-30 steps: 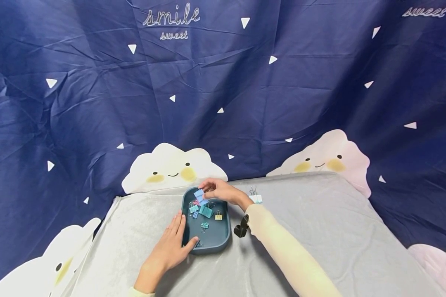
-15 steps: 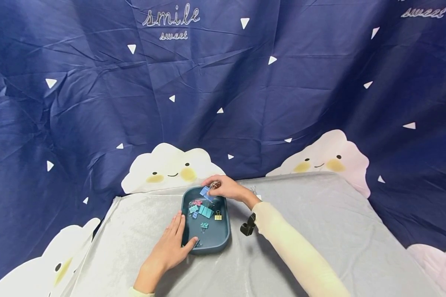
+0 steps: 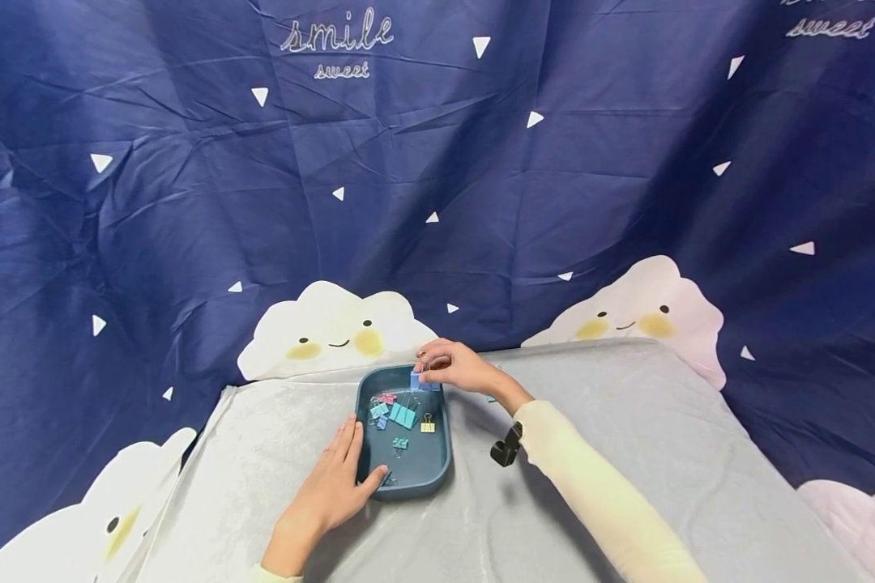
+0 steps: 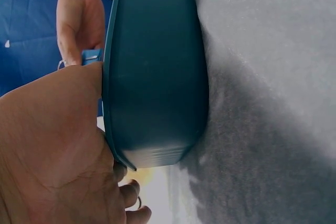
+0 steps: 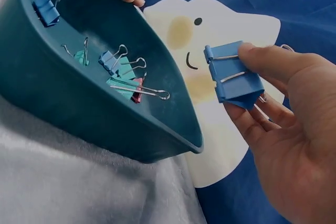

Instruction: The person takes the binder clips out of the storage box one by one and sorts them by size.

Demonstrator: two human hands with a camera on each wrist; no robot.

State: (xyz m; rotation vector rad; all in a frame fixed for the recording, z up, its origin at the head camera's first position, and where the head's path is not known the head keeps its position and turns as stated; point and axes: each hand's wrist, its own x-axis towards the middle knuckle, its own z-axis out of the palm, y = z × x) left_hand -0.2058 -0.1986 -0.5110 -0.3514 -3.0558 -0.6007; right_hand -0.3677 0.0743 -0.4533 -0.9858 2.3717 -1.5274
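Since the earlier frame the right hand (image 3: 458, 368) has drawn back from over the tray's middle to its far right corner, carrying the blue binder clip (image 5: 232, 74) with it, fingers (image 5: 265, 56) clamped on the clip's body. Nearest the person, the left hand (image 3: 333, 487) lies flat on the bench (image 3: 591, 421) against the teal tray (image 3: 437, 474) at its near left corner, fingers straight and together, thumb touching the rim. Farther in, small binder clips (image 3: 404, 415) lie scattered on the tray floor.

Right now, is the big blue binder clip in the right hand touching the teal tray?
Apart. The right wrist view shows the blue binder clip pinched above the teal tray, backdrop visible between them.
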